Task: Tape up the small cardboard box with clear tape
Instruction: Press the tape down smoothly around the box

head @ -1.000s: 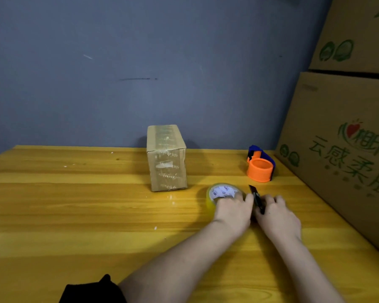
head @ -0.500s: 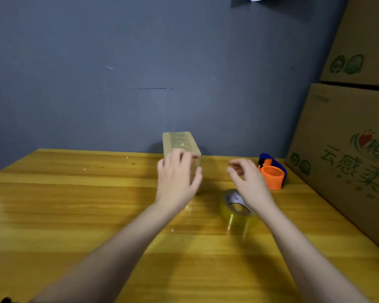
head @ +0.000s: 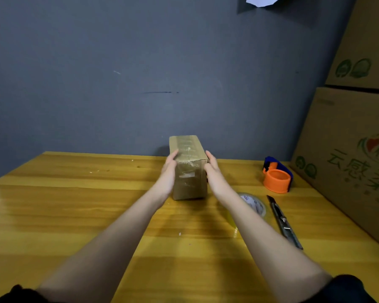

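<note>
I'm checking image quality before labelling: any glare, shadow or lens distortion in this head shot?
Head view: soft glare streaks the wooden table; both forearms cast shadows toward the camera; the small cardboard box looks sharp; wide-angle stretch enlarges the arms near the bottom edge.

An orange tape dispenser (head: pixel 276 177) and utility knife (head: pixel 283 221) lie near stacked cartons (head: pixel 350 136).
</note>
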{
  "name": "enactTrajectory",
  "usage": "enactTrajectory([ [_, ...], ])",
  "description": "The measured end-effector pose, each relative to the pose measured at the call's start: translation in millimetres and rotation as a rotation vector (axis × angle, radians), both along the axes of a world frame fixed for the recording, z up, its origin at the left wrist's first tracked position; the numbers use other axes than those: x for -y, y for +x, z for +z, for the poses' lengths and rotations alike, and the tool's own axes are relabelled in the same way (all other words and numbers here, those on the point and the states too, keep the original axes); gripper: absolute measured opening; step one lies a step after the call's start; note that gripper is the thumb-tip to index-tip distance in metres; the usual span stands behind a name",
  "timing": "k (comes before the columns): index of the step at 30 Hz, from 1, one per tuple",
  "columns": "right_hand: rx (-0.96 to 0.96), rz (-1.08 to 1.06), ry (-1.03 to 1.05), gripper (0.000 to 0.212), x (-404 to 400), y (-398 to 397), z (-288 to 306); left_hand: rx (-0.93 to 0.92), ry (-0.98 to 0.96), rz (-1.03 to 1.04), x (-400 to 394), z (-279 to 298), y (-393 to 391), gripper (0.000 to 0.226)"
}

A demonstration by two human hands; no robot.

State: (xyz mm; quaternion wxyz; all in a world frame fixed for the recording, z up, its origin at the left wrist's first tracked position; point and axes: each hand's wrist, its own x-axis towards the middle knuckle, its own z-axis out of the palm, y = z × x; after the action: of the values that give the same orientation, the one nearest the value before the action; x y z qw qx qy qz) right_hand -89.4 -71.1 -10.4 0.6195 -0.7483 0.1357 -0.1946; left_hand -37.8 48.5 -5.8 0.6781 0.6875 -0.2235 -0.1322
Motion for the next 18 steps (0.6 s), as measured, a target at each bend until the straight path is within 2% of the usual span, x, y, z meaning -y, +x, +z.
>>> enactTrajectory([
  [10, 0.057, -0.049, -0.081, 0.058, -11, -39, -20, 0.116, 0.121, -0.032, -19, -16, -6, 0.039],
  [13, 0.055, -0.055, -0.11, 0.051, -14, -54, -24, 0.124, 0.133, -0.056, -30, -20, -13, 0.041],
  [15, 0.135, -0.173, -0.123, 0.044, -19, -64, -28, 0.228, 0.15, -0.054, -36, -20, -17, 0.038],
  [18, 0.34, -0.427, -0.152, 0.023, -28, -79, -34, 0.461, 0.204, 0.056, -40, -10, -19, 0.042],
])
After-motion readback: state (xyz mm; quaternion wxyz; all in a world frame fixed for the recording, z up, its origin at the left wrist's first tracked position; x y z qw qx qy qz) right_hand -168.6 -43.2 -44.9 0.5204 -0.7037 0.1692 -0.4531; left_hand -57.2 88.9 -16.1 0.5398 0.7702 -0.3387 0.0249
